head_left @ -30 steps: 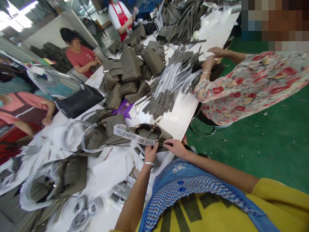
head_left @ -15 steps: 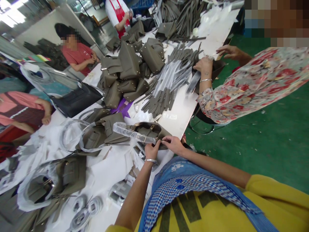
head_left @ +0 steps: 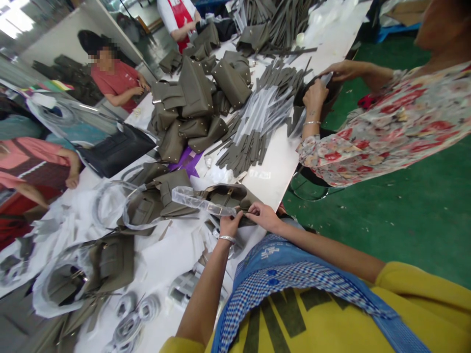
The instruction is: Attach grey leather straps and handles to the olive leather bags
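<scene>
An olive-brown handbag (head_left: pixel 224 195) lies on its side at the table edge in front of me, its mouth facing up. Its strap (head_left: pixel 187 197), wrapped in clear film and fitted with a buckle, runs across the bag to my fingers. My left hand (head_left: pixel 230 225) pinches the strap's end by the bag's near side. Close beside it, my right hand (head_left: pixel 264 216) is closed in a pinch at the bag's edge; what its fingertips hold is too small to make out.
More olive handbags (head_left: pixel 196 88) are piled ahead, near bundled straps (head_left: pixel 253 117). Film-wrapped rolls (head_left: pixel 128 318), white paper (head_left: pixel 171 260) and another bag (head_left: pixel 110 264) lie left. A co-worker's hands (head_left: pixel 316 95) handle a bag at right. Other people stand across the white table (head_left: pixel 275 181).
My hands stay at the same spot on the handbag with barely any movement. The co-worker at right has brought both hands closer together over their bag.
</scene>
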The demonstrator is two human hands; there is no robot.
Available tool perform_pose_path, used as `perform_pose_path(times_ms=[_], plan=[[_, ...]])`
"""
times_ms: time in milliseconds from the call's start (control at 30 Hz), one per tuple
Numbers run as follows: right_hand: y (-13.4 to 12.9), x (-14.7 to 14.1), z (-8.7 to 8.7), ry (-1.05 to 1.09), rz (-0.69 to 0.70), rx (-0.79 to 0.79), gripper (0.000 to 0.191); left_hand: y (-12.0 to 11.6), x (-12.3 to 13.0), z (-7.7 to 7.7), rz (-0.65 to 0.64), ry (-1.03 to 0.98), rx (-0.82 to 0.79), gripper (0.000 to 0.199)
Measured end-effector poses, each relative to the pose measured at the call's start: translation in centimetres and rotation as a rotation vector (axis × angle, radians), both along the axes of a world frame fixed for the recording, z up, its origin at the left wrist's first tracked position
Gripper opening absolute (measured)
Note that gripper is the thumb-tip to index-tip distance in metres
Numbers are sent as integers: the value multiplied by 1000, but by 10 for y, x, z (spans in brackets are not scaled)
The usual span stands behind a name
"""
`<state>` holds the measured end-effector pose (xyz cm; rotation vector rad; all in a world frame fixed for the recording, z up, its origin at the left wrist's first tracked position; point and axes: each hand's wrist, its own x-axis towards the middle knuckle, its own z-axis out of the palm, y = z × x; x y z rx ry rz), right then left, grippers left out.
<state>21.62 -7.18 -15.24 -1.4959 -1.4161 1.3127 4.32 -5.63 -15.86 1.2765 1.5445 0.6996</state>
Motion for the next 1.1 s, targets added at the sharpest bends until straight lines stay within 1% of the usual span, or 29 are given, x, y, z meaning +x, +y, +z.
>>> perform_pose_path(times_ms=[133, 267, 300, 367, 433, 467, 533, 600, 633, 733, 833, 900, 967, 1033, 1100], plan=[[2, 0, -2, -18, 17, -6, 21, 0, -2, -1, 2, -2, -4, 39], [3, 1, -8, -58, 40, -6, 26, 0, 1, 3, 37, -10, -11, 38], [4, 2, -10, -69, 65, -20, 27, 0, 2, 4, 47, 0, -12, 38], [7, 8, -15, -78, 162, -54, 31, -1, 5, 7, 66, 7, -19, 38], [16, 18, -20, -157, 244, -37, 36, -3, 7, 8, 88, -25, -34, 39], [24, 23, -22, -228, 254, -8, 39, -5, 7, 8, 96, -45, -43, 39], [46, 32, -26, -388, 218, 67, 44, -8, 8, 8, 107, -75, -57, 39], [75, 37, -28, -498, 191, 127, 40, -10, 7, 7, 118, -80, -63, 40], [92, 36, -29, -530, 209, 152, 36, -12, 7, 7, 124, -78, -67, 41], [142, 21, -33, -628, 352, 212, 28, -14, 10, 10, 144, -60, -72, 39], [179, -4, -39, -730, 521, 200, 27, -13, 14, 16, 162, -53, -90, 37], [195, -19, -42, -791, 581, 161, 22, -13, 17, 21, 167, -44, -104, 36], [205, -28, -42, -829, 599, 103, 22, -12, 18, 23, 176, -38, -114, 36], [211, -29, -39, -833, 592, 40, 28, -11, 19, 23, 188, -57, -115, 37], [213, -20, -33, -803, 556, -15, 32, -10, 19, 22, 197, -95, -118, 37]])
